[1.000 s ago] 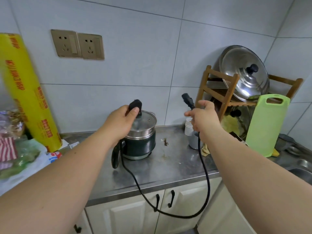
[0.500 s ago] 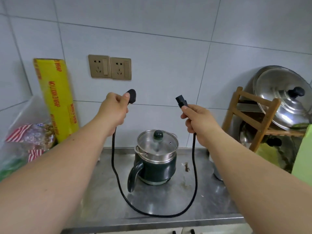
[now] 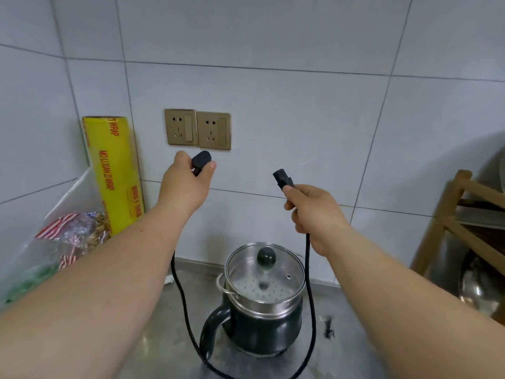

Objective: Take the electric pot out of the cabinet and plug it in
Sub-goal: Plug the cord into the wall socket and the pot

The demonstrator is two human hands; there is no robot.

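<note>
A dark green electric pot (image 3: 262,321) with a glass lid and steel steamer ring stands on the steel counter (image 3: 352,348), handle to the front left. My left hand (image 3: 187,184) grips the black wall plug (image 3: 200,160) just below two gold wall sockets (image 3: 197,129). My right hand (image 3: 311,209) holds the cord's other end, the black appliance connector (image 3: 282,179), up in the air right of the sockets. The black cord (image 3: 310,291) hangs from both hands in a loop in front of the pot. Neither end is plugged in.
A yellow cling-wrap roll (image 3: 114,173) leans on the tiled wall at left, above plastic bags of food (image 3: 54,242). A wooden rack (image 3: 459,222) with metal cookware stands at the right edge. A dark smudge (image 3: 329,326) marks the counter right of the pot.
Both hands have risen with the cord ends. The left hand with the plug now sits just under the sockets, and the view has moved in closer to the wall.
</note>
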